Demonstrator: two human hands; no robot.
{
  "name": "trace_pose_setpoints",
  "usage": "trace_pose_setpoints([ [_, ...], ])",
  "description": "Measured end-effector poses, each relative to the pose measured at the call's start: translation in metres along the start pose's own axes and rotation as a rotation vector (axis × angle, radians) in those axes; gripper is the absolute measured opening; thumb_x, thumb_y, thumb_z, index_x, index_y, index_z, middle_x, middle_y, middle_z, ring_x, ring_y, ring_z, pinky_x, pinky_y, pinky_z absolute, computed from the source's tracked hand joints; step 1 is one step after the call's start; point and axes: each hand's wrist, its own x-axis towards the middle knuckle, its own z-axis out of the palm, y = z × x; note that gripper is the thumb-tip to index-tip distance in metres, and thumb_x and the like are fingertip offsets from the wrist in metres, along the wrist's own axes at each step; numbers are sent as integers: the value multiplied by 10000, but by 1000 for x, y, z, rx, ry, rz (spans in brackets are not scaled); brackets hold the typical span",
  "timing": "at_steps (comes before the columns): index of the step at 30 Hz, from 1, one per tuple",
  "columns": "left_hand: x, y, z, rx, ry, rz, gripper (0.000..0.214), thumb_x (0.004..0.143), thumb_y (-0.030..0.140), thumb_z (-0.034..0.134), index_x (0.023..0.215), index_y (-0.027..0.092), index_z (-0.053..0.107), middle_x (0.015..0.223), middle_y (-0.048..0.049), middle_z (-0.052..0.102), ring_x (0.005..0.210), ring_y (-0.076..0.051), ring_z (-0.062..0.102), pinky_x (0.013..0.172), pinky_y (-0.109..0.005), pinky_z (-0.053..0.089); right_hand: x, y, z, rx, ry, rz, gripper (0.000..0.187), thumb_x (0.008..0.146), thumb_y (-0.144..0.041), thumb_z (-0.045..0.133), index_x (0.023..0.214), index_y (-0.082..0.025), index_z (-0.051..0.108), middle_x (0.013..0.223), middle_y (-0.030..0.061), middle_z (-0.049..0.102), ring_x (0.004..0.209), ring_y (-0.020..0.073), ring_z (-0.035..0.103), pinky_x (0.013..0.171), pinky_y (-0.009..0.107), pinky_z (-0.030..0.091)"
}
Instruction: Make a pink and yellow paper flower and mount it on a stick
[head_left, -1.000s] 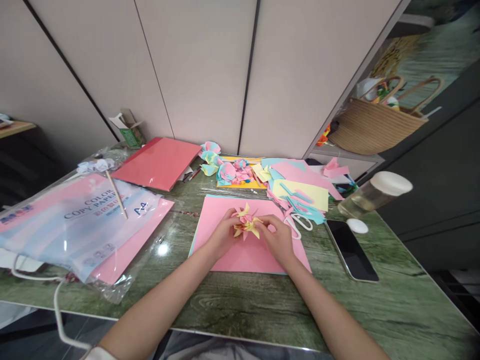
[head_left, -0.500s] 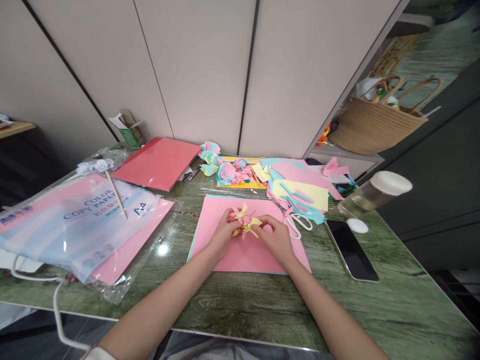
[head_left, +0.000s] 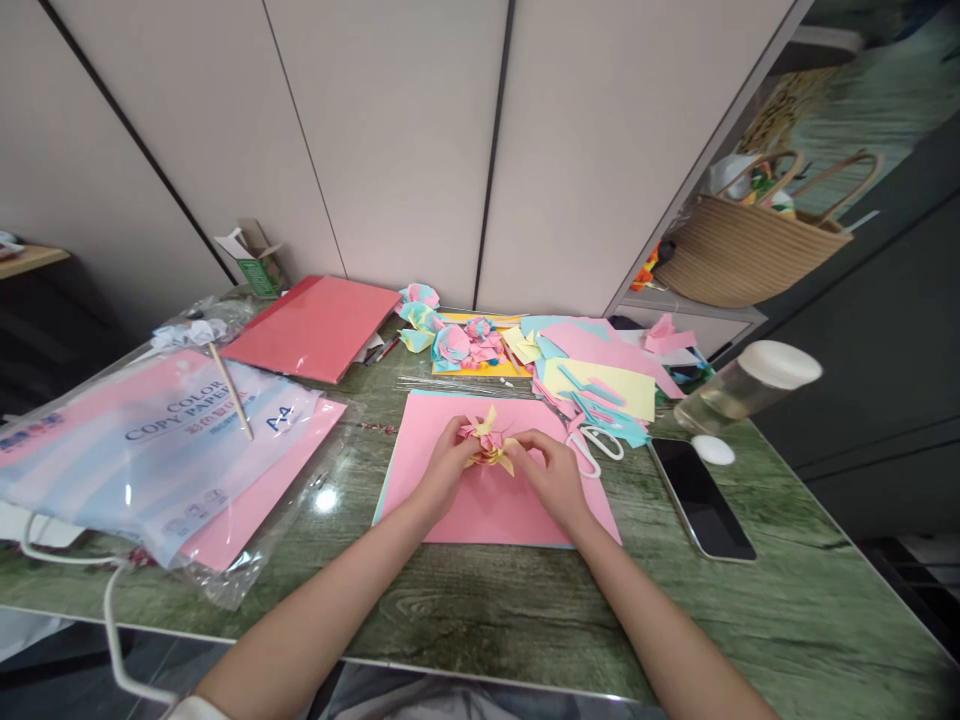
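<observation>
Head view: left hand (head_left: 442,468) and right hand (head_left: 550,475) pinching paper flower (head_left: 487,444) over pink sheet (head_left: 491,500); mid-shaping petals, seemingly; next calls for gentle fingertip tucks.

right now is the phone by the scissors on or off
Off, as far as it shows: the phone lies flat on the table, face up, its screen plain black with nothing lit.

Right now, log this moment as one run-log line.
left hand: holding paper flower | right hand: pinching same flower | under: pink sheet | nearby: scissors, phone
</observation>
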Motion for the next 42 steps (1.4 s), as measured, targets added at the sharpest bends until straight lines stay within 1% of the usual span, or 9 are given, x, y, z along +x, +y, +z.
trace_pose_setpoints([
  [4, -2, 1, 1, 65, -37, 79, 231, 641, 164, 547, 867, 199, 511, 765, 19, 531, 674, -97, 504, 607, -201, 392, -1, 0, 0, -77, 65, -43, 161, 795, -311, 509, 769, -205, 628, 768, 13, 643, 745, 158, 567, 698, 279, 416],
  [10, -4, 3, 3, 120, -60, 100, 251, 649, 182, 542, 900, 199, 539, 773, 12, 546, 695, -110, 501, 634, -212, 394, -3, 0, -1, -161, 103, -198, 133, 806, -269, 504, 771, -207, 617, 716, 6, 622, 690, 145, 533, 691, 282, 400],
  [16, -7, 5, 5, 189, -55, 160, 265, 618, 152, 552, 876, 201, 513, 830, 1, 534, 744, -134, 494, 623, -217, 407, -3, 0, -1, -220, 127, -182, 136, 801, -254, 493, 731, -206, 598, 706, 4, 619, 677, 147, 526, 669, 286, 392],
  [22, -11, 3, 10, 281, 21, 290, 240, 628, 126, 520, 852, 209, 495, 971, -14, 529, 797, -135, 482, 632, -209, 409, -3, 2, -1, -296, 130, -214, 138, 808, -258, 476, 770, -212, 601, 731, 10, 632, 681, 155, 533, 695, 306, 385],
  [25, -8, 1, 8, 227, 9, 235, 265, 636, 144, 520, 892, 211, 497, 943, -17, 536, 764, -131, 500, 622, -219, 412, -3, 2, -1, -301, 149, -224, 144, 818, -277, 481, 786, -218, 609, 753, 11, 642, 691, 158, 543, 707, 312, 383],
  [30, 2, 1, 0, -35, -49, -62, 477, 625, 158, 530, 1083, 251, 433, 771, 8, 551, 677, -129, 540, 618, -250, 419, -2, 4, -1, -338, 167, -221, 141, 813, -290, 505, 778, -221, 623, 731, 4, 645, 692, 157, 551, 708, 311, 385],
  [32, 3, 2, -3, -83, -56, -119, 573, 629, 164, 539, 1164, 276, 366, 752, 11, 554, 669, -131, 549, 623, -261, 421, -2, 5, -1, -341, 179, -232, 140, 812, -288, 507, 782, -218, 624, 725, 5, 644, 695, 157, 552, 708, 311, 389],
  [38, 1, 1, -4, -30, -70, -132, 575, 607, 177, 568, 1147, 246, 383, 777, -4, 570, 639, -124, 537, 588, -245, 405, -3, 7, 0, -352, 176, -320, 141, 815, -274, 500, 793, -218, 628, 702, 19, 636, 683, 160, 546, 687, 319, 398],
  [42, 0, 4, -2, 118, -34, 3, 537, 593, 152, 582, 1101, 224, 424, 810, -5, 567, 715, -127, 540, 646, -234, 407, -4, 10, -1, -373, 177, -370, 128, 809, -258, 510, 804, -220, 632, 696, 24, 634, 692, 165, 539, 685, 326, 399],
])
